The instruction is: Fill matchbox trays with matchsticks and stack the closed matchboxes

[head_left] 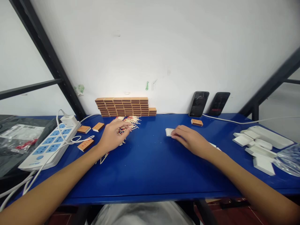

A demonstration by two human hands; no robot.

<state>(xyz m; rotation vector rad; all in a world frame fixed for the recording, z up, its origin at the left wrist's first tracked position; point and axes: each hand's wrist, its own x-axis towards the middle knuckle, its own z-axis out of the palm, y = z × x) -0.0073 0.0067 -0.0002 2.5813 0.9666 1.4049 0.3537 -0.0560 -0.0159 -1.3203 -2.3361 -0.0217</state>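
My left hand (114, 134) is over a loose pile of matchsticks (132, 119), thumb and forefinger closed around some of them; the pile is partly hidden beneath my palm. A few strays lie by my wrist. My right hand (191, 140) grips the right end of a small white matchbox tray (168, 132) on the blue table (145, 168). The inside of that tray is not clearly visible. Behind the pile, a stack of matchboxes (124, 107) with brown striking sides stands against the wall.
Left of the pile are orange matchboxes (85, 144) and a power strip (50, 143) with white cables. Two phones (198, 104) lean on the wall above another matchbox (197, 122). On the right lie several white trays (263, 164) and a clear plastic item (289, 159).
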